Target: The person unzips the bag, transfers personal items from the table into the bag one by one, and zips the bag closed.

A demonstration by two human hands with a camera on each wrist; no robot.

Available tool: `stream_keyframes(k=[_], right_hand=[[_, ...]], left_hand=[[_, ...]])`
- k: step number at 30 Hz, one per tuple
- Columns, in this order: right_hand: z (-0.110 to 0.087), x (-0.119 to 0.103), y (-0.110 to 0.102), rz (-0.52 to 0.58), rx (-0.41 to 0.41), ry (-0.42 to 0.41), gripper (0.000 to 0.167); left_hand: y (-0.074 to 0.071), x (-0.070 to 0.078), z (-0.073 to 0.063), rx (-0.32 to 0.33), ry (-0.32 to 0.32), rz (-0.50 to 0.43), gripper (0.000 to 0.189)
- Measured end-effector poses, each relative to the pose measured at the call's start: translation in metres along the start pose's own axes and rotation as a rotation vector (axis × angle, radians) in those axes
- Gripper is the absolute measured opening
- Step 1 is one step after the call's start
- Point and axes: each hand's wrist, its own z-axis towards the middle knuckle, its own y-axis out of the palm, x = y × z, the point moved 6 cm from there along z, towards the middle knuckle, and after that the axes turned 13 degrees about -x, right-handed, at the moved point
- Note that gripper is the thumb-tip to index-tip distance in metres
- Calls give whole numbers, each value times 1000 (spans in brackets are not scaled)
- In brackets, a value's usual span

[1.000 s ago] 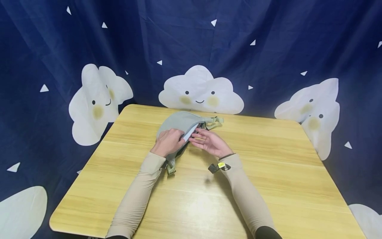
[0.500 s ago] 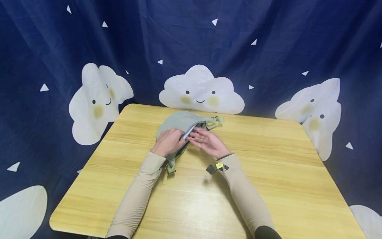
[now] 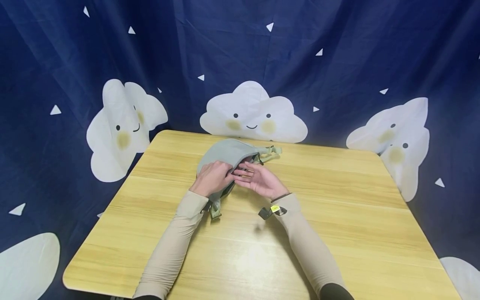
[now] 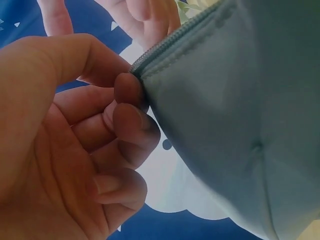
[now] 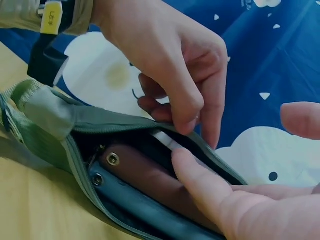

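Note:
A grey-green waist bag (image 3: 226,151) lies toward the far side of the table, its zipped mouth gaping to the right. My left hand (image 3: 213,179) pinches the mouth's edge between thumb and index finger, beside the zipper (image 4: 175,36). At the opening, my right hand (image 3: 262,181) has its fingers extended, the thumb held apart. Its fingertips touch a thin whitish flat item (image 5: 166,140) that is mostly down inside the bag. Next to that item sit a brown piece (image 5: 145,167) and a dark blue piece (image 5: 132,197), each with a metal snap. Their lower parts are hidden.
The bag's strap and buckle (image 3: 273,151) trail onto the wooden table (image 3: 337,216) at the right, and another strap end (image 3: 215,211) hangs toward me. A dark blue curtain (image 3: 240,41) with white clouds stands behind the table's far edge.
The whitish flat item has sunk into the bag until it no longer shows in the head view. My right hand has followed it slightly leftward; my left hand keeps its place.

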Motion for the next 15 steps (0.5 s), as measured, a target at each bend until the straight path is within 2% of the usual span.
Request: stream_keyframes(k=[5,12,15], right_hand=[[0,3,4,27,-16,-9,59],[3,7,5,53,19,-29,49],[5,9,5,56,35,-26,51]], left_hand=[[0,-1,0,-2,-3,7,28],[-1,1,0,0,-5,9,27],[0,1,0,-3,-7,9,25]])
